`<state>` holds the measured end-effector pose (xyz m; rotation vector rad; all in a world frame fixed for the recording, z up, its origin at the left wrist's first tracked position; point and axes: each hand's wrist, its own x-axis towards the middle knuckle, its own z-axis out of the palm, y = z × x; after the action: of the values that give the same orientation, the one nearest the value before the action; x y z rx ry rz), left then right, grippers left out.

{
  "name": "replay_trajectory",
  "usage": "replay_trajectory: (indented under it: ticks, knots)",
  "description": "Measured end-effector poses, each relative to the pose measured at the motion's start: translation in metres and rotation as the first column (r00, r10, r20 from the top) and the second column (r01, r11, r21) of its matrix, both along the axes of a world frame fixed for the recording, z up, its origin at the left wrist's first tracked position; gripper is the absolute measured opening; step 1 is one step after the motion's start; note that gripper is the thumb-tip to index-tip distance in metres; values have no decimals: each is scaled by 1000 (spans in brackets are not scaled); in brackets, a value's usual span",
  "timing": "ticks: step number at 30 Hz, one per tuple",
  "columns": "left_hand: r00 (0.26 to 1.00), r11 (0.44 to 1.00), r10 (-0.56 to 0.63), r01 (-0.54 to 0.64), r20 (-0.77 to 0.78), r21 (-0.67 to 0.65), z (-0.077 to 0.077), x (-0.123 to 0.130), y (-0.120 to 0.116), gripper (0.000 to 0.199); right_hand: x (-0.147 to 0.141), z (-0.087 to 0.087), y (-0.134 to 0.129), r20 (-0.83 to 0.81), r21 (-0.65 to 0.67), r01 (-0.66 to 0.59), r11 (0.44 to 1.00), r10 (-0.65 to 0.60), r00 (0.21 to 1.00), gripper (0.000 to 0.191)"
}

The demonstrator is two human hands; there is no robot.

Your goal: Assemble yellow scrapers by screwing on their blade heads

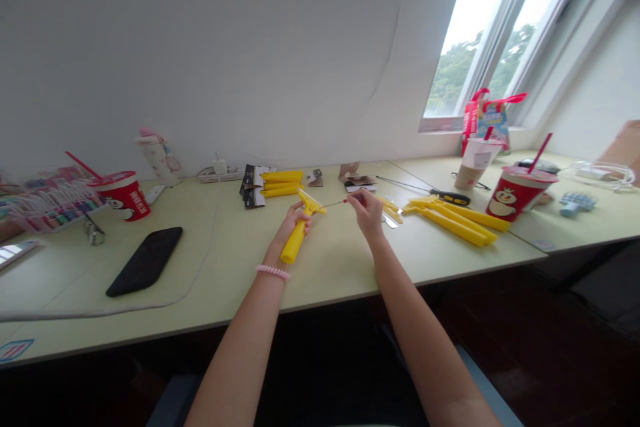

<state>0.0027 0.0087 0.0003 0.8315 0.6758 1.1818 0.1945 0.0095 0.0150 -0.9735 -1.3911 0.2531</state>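
Observation:
My left hand (289, 225), with a pink coil band at the wrist, is wrapped round a yellow scraper (293, 245) whose wide head points up and away. In my right hand (367, 212) the fingers are pinched on a thin screwdriver (334, 203) with a red part by the fingertips. Its metal shaft points left, its tip at or close to the scraper's head; contact cannot be made out. Beside my right hand lie a flat metal blade (389, 221) and small yellow pieces (393, 209). Several yellow scraper handles (453, 221) are piled farther right.
Behind my hands lie packaged yellow scrapers (281, 183), black cards and a brown card piece (349, 171). A long screwdriver (450, 197) rests at right, near red cups (521, 193). At left are a black phone (145, 261), a white cable (204, 259) and another red cup (121, 196).

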Motion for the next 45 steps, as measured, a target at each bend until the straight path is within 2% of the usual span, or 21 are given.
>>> replay_trajectory:
  ticks: [26,34,39,45]
  knots:
    - [1000,1000,5,-5,22,-17,0,-1,0,64,0,-1,1,-7,-51,-39,998,38,999,14]
    - [1000,1000,8,-8,17,-15,-1,-1,0,61,-1,-1,1,26,-45,48,998,-47,999,20]
    - [1000,1000,9,-9,6,-4,0,-1,0,63,-1,-2,3,52,-50,22,998,-19,998,21]
    - [1000,1000,-19,19,2,-1,0,-1,0,64,-1,-5,5,75,-44,81,996,-78,994,28]
